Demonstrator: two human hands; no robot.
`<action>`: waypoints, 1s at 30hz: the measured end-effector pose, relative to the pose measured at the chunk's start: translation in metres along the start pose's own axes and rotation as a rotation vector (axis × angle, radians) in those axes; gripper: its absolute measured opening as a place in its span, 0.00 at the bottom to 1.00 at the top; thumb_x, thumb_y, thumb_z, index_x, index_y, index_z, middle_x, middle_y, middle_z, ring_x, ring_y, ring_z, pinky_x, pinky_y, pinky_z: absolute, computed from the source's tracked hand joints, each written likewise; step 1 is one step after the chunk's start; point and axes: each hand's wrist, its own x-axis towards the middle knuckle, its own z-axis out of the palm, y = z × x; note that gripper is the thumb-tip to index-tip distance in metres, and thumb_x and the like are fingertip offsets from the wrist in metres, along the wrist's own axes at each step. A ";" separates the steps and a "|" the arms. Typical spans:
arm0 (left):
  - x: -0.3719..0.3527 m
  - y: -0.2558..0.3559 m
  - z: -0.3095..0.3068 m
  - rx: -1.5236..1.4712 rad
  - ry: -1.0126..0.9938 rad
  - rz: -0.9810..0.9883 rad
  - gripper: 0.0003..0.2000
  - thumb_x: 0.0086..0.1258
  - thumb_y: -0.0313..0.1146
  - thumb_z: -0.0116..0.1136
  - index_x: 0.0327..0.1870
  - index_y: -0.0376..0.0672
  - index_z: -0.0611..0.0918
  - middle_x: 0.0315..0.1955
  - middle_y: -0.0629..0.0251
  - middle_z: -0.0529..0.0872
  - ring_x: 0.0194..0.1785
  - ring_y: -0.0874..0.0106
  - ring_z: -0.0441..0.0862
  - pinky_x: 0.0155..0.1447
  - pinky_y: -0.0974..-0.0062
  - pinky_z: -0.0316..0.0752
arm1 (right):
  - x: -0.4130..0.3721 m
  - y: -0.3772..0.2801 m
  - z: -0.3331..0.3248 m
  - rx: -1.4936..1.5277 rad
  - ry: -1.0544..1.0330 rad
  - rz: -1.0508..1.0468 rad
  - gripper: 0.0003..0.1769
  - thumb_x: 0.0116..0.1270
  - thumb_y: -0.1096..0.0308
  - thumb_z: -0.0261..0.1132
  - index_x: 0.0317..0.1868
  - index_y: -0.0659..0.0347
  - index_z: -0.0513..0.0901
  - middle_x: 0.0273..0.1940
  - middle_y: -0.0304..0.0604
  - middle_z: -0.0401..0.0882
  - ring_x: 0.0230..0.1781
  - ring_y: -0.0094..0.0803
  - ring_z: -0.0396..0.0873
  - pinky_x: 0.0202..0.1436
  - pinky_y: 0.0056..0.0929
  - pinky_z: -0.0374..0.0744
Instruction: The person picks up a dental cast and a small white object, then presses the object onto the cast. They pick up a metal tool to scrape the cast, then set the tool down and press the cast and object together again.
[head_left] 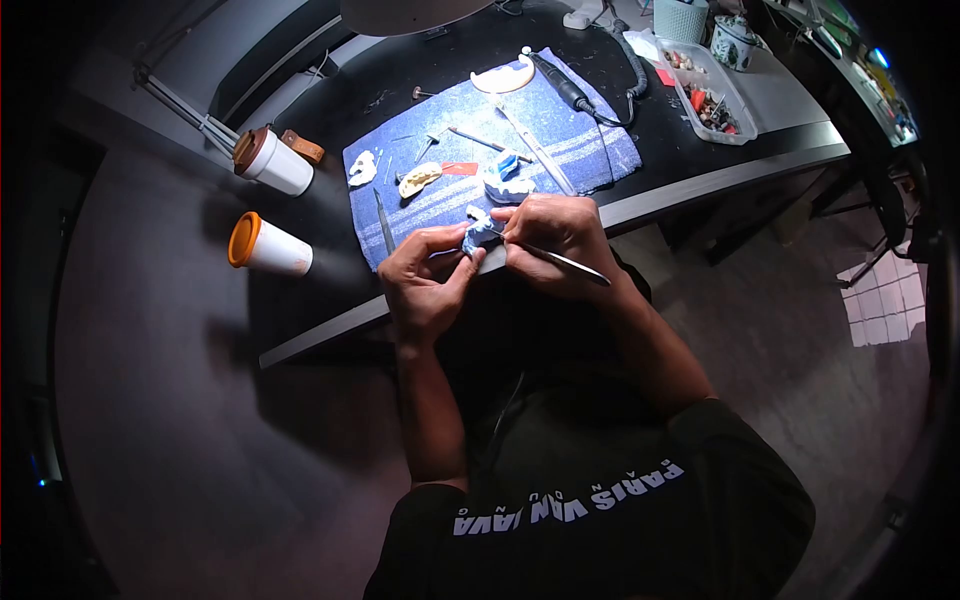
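Observation:
Close to the table's front edge, my left hand [425, 285] pinches a small blue-and-white piece [478, 236] that looks like part of a dental cast. My right hand [555, 240] grips a thin metal carving tool [575, 266], its tip against or very near the piece; fingers hide the exact contact. Just beyond my hands, a white dental model with blue on it [510, 188] rests on the blue towel [400, 140]. A cream dental model [420, 180] lies farther left, and tweezers [384, 222] lie near the towel's left side.
Two lidded cups, one brown-topped [285, 165] and one orange-topped [275, 248], are at the left. A corded rotary handpiece [562, 85] and a pale horseshoe-shaped piece [502, 76] lie at the back. A plastic box [740, 125] of small parts sits at the right.

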 end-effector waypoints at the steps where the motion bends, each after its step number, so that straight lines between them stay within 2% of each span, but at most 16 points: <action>1: 0.000 0.000 0.000 -0.018 0.017 -0.031 0.13 0.66 0.14 0.76 0.50 0.29 0.89 0.51 0.53 0.91 0.56 0.66 0.93 0.63 0.69 0.92 | 0.000 0.000 -0.001 -0.011 -0.008 -0.004 0.05 0.59 0.84 0.72 0.32 0.70 0.84 0.32 0.46 0.87 0.36 0.31 0.92 0.64 0.45 0.91; 4: -0.001 -0.001 0.000 -0.037 0.022 -0.074 0.13 0.68 0.15 0.76 0.51 0.29 0.89 0.52 0.52 0.92 0.57 0.66 0.93 0.63 0.69 0.92 | 0.001 0.002 0.001 -0.004 0.017 -0.011 0.08 0.58 0.77 0.76 0.30 0.66 0.82 0.30 0.50 0.87 0.44 0.44 0.96 0.49 0.37 0.90; 7: 0.000 -0.001 0.001 -0.049 0.030 -0.072 0.12 0.69 0.15 0.75 0.51 0.28 0.89 0.53 0.51 0.92 0.57 0.66 0.93 0.63 0.68 0.92 | 0.000 0.004 0.000 -0.030 0.005 -0.005 0.08 0.57 0.77 0.76 0.30 0.66 0.82 0.31 0.50 0.87 0.45 0.44 0.96 0.46 0.36 0.89; 10: 0.000 -0.002 0.001 -0.041 0.037 -0.065 0.12 0.69 0.15 0.74 0.51 0.28 0.89 0.53 0.51 0.92 0.57 0.65 0.93 0.64 0.68 0.92 | 0.001 0.000 -0.001 -0.022 -0.009 0.011 0.05 0.59 0.83 0.72 0.32 0.69 0.84 0.32 0.45 0.87 0.37 0.33 0.91 0.64 0.47 0.92; 22: 0.001 0.003 0.004 -0.041 0.043 -0.067 0.11 0.69 0.12 0.70 0.51 0.28 0.86 0.55 0.48 0.91 0.61 0.64 0.91 0.65 0.68 0.91 | 0.001 -0.004 0.000 -0.017 0.020 0.047 0.05 0.58 0.84 0.71 0.31 0.69 0.82 0.31 0.43 0.84 0.34 0.27 0.89 0.63 0.44 0.92; 25: 0.001 0.000 0.002 -0.016 0.023 -0.080 0.12 0.70 0.11 0.69 0.52 0.31 0.85 0.58 0.47 0.90 0.64 0.63 0.90 0.66 0.67 0.90 | 0.001 -0.003 0.000 -0.026 0.023 0.041 0.05 0.58 0.84 0.71 0.31 0.69 0.82 0.30 0.43 0.84 0.34 0.26 0.88 0.62 0.42 0.92; 30: 0.000 0.000 0.003 -0.011 0.032 -0.065 0.12 0.70 0.11 0.68 0.52 0.31 0.85 0.58 0.47 0.90 0.63 0.63 0.90 0.65 0.68 0.90 | 0.000 -0.004 0.000 -0.002 0.033 0.043 0.05 0.59 0.84 0.71 0.31 0.68 0.83 0.31 0.43 0.85 0.35 0.27 0.89 0.61 0.41 0.91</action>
